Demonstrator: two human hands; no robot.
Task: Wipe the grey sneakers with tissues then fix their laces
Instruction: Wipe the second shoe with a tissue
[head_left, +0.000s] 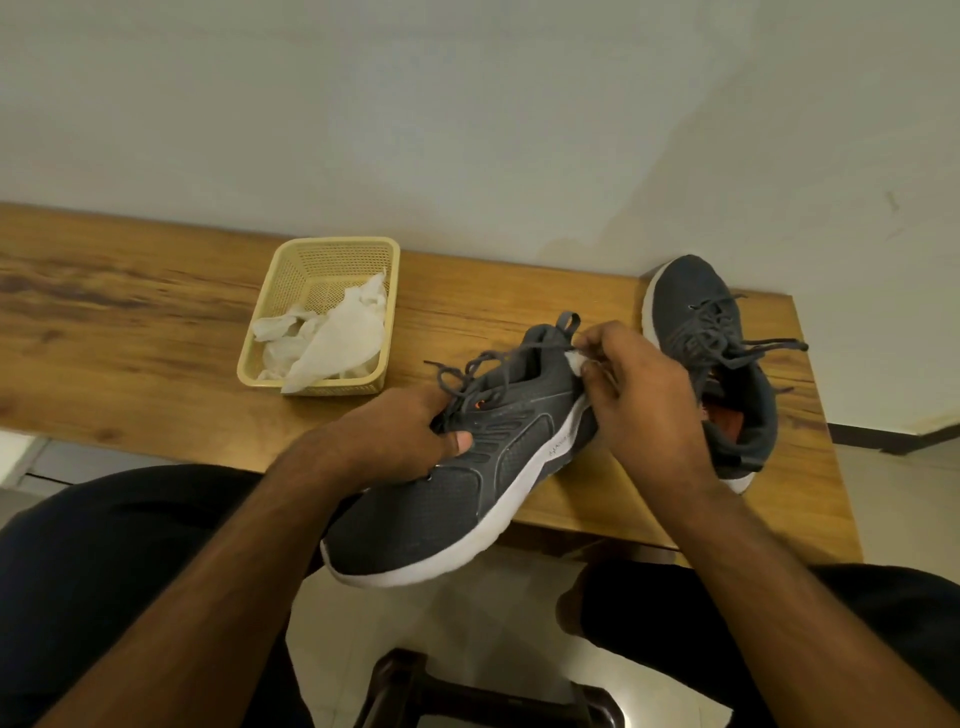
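— Sneakers: where are they seen?

— One sneaker (467, 483) is held tilted over the near edge of the table (156, 332), toe toward the person and sticking out past the edge, heel up over the tabletop. Whether the heel touches the wood cannot be told. The second sneaker (711, 364) is laid flat on the table at the right, toe toward the wall, just behind the right hand.

— How is the held one gripped?

— It is clamped at the laced part by the left hand (410, 431): the thumb is pressed on the side panel, and the other fingers are wrapped over the top among the loose laces (467, 371).

— And the right hand?

— The right hand (634, 384) is brought to the heel collar, fingers pinched together on a small white tissue (575, 360), which is pressed against the back of the collar. A lace end is seen running to the fingertips; whether it is pinched too cannot be told.

— What else is noted?

— A yellow basket (291, 312) is set on the table well to the left of the sneakers, with crumpled white tissues (337, 338) piled inside, one draped over its near rim. The second sneaker's laces are spread loose, one end trailing to the right across the wood.
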